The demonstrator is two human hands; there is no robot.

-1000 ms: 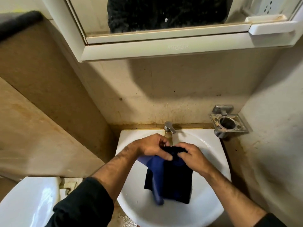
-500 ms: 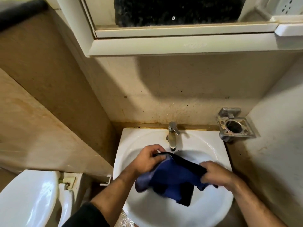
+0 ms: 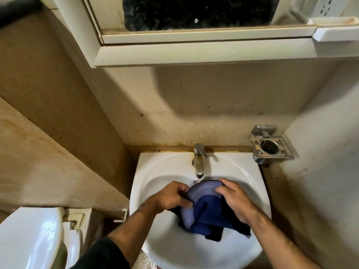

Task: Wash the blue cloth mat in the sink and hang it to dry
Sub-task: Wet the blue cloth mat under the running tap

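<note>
The blue cloth mat (image 3: 206, 212), dark blue with a paler patch and black edges, hangs bunched over the bowl of the white sink (image 3: 155, 171), just below the chrome tap (image 3: 199, 162). My left hand (image 3: 172, 197) grips its left edge with curled fingers. My right hand (image 3: 236, 199) grips its upper right edge, fingers curled over the top. The mat's top edge sits right under the tap's spout. A thin run of water seems to fall from the spout onto it.
A metal holder (image 3: 270, 146) is fixed to the right wall beside the sink. A white mirror cabinet (image 3: 194, 53) juts out above. A white toilet (image 3: 29, 239) stands at the lower left. Walls close in on both sides.
My hands have drawn closer together and lifted the mat's top edge up under the spout. The cloth is more bunched than before.
</note>
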